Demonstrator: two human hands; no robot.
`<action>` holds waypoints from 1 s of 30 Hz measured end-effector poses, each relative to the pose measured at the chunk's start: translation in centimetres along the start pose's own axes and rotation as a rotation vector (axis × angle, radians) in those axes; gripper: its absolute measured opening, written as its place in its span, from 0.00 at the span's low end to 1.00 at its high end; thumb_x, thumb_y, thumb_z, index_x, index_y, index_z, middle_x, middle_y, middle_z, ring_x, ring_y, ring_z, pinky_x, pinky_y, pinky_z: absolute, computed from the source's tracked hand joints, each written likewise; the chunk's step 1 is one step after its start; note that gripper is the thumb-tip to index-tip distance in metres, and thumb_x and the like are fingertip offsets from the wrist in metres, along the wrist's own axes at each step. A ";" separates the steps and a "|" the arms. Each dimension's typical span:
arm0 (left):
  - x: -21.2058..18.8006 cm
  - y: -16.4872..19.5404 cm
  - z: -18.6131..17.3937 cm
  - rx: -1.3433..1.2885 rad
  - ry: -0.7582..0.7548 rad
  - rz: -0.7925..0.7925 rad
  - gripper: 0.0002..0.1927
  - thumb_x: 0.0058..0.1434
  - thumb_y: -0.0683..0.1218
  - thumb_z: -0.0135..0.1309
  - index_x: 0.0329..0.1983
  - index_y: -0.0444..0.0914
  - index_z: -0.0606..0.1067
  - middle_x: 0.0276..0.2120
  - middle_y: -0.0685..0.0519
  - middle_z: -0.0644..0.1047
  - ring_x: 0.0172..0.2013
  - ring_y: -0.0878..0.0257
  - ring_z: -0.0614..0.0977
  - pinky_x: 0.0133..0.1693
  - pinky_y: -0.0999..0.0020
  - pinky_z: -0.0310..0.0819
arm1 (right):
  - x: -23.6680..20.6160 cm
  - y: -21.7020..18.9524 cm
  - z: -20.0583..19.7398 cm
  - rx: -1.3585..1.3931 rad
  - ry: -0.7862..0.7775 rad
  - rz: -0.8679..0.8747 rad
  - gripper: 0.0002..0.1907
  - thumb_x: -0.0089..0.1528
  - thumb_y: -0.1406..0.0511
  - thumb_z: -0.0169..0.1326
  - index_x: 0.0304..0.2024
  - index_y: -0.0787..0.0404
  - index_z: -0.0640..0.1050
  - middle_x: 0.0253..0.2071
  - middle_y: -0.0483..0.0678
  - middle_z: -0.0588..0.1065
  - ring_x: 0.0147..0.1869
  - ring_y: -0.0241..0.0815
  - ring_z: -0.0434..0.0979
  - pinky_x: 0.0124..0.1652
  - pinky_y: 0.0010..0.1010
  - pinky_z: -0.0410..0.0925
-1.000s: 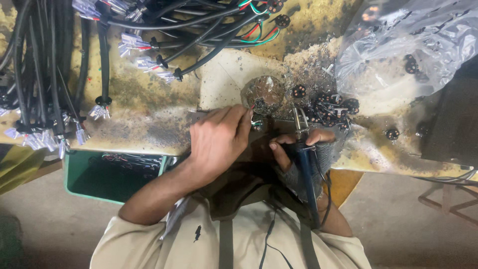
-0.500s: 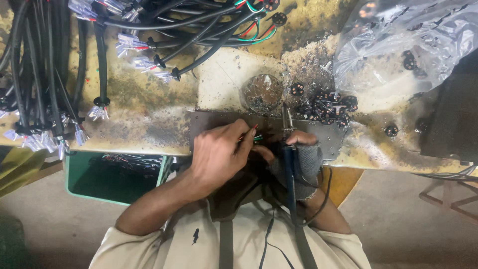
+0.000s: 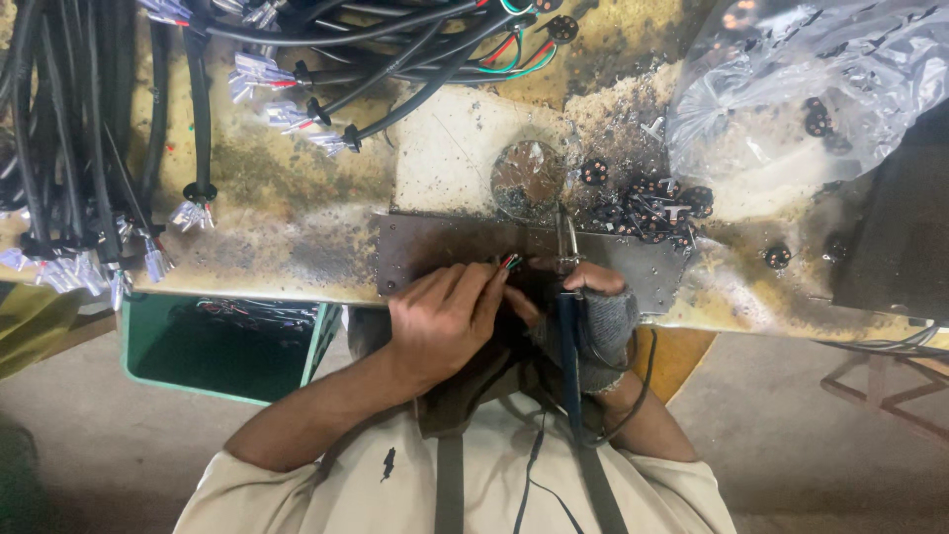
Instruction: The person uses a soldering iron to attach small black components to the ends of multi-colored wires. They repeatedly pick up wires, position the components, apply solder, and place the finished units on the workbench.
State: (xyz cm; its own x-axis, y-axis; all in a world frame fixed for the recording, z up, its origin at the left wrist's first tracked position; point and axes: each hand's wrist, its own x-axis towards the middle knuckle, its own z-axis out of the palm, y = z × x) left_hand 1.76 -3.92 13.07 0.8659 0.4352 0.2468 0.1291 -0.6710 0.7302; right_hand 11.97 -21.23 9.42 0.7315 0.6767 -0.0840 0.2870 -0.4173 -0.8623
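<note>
Head view: left hand pinches coloured wire ends over a metal plate at the bench edge. Right hand, in a grey fingerless glove, closes around a soldering iron, its tip at 3 o'clock of the wires. Black connectors lie at 1 o'clock.

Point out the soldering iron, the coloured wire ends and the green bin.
soldering iron (image 3: 567, 326): head view, on the dark handle held in the right hand.
coloured wire ends (image 3: 509, 262): head view, on the red and green tips at the left hand's fingers.
green bin (image 3: 133, 341): head view, on its left rim.
</note>
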 end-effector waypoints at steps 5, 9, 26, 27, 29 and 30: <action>1.0 1.7 0.1 -0.046 0.023 -0.002 0.04 0.66 0.41 0.61 0.37 0.36 0.76 0.28 0.50 0.79 0.27 0.55 0.81 0.30 0.61 0.75 | 0.3 0.2 -0.5 -0.088 0.033 -0.134 0.19 0.56 0.66 0.72 0.38 0.59 0.72 0.38 0.47 0.78 0.39 0.36 0.78 0.39 0.28 0.69; 2.3 2.5 -1.8 -0.344 -0.145 -0.177 0.02 0.66 0.43 0.59 0.37 0.39 0.79 0.29 0.51 0.80 0.29 0.55 0.83 0.31 0.62 0.76 | 0.3 -0.4 -0.9 -0.031 0.166 -0.226 0.25 0.55 0.67 0.71 0.41 0.61 0.65 0.35 0.49 0.69 0.36 0.39 0.71 0.39 0.29 0.65; 2.4 0.7 -0.4 -0.010 -0.282 -0.240 0.07 0.60 0.46 0.61 0.32 0.39 0.76 0.32 0.48 0.74 0.31 0.47 0.81 0.30 0.51 0.74 | -2.0 -0.5 -0.4 0.148 0.194 -0.190 0.24 0.64 0.68 0.62 0.52 0.69 0.61 0.42 0.55 0.70 0.40 0.45 0.74 0.41 0.31 0.66; 2.1 0.4 -0.5 -0.012 -0.269 -0.239 0.07 0.60 0.46 0.61 0.31 0.39 0.76 0.32 0.49 0.74 0.31 0.48 0.81 0.30 0.52 0.74 | -2.6 -0.2 -0.3 0.142 0.216 -0.183 0.21 0.63 0.71 0.62 0.52 0.66 0.65 0.43 0.52 0.72 0.42 0.42 0.75 0.42 0.29 0.67; 1.6 -0.3 -0.6 -0.025 -0.239 -0.224 0.06 0.59 0.46 0.62 0.31 0.40 0.77 0.32 0.50 0.74 0.31 0.49 0.81 0.30 0.53 0.74 | -3.5 0.8 0.0 0.044 0.207 -0.118 0.19 0.61 0.75 0.63 0.49 0.61 0.68 0.42 0.48 0.74 0.43 0.37 0.75 0.42 0.27 0.67; 1.3 -0.7 -0.5 -0.035 -0.217 -0.203 0.05 0.58 0.45 0.61 0.31 0.40 0.77 0.32 0.50 0.74 0.32 0.50 0.81 0.29 0.54 0.74 | -3.7 1.5 0.1 -0.048 0.180 -0.067 0.19 0.60 0.75 0.63 0.47 0.60 0.68 0.40 0.46 0.73 0.42 0.35 0.74 0.40 0.26 0.65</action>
State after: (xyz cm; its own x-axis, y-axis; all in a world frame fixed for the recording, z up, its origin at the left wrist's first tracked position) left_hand 2.53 -2.59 13.20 0.9077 0.4170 -0.0458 0.2965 -0.5604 0.7733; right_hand 9.60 -24.27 8.41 0.8073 0.5864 0.0670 0.3647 -0.4064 -0.8377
